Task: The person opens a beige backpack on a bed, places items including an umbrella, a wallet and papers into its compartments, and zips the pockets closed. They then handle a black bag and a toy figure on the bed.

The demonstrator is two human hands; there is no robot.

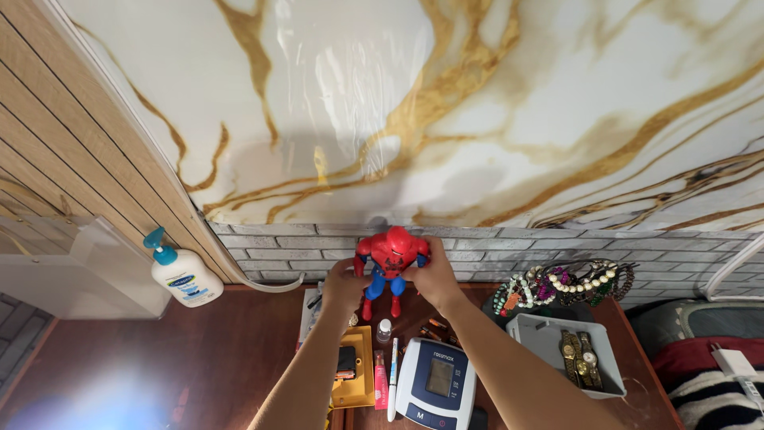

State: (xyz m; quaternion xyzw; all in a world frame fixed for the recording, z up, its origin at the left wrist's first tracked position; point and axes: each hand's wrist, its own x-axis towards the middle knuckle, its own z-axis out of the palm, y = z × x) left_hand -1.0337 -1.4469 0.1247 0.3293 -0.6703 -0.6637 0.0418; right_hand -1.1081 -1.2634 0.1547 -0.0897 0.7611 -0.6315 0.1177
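Both hands, left hand [344, 280] and right hand [434, 271], grip red-blue plastic action figure [391, 259] mid-frame; tipping risks toppling small clear vial [384, 330] below on dark wooden worktop [199, 358].

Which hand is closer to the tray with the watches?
Right. The right hand grips the red and blue toy figure just left of the watch tray; the left hand is beyond the figure, farther away.

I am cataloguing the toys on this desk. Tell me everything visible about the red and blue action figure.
The action figure is a glossy, plastic-looking humanoid with a red head, torso and boots and blue upper legs and arms. It stands upright against the grey brick-pattern wall strip, its feet at the back of the dark wooden desk. The left hand grips one side and the right hand the other, fingers wrapped around its arms.
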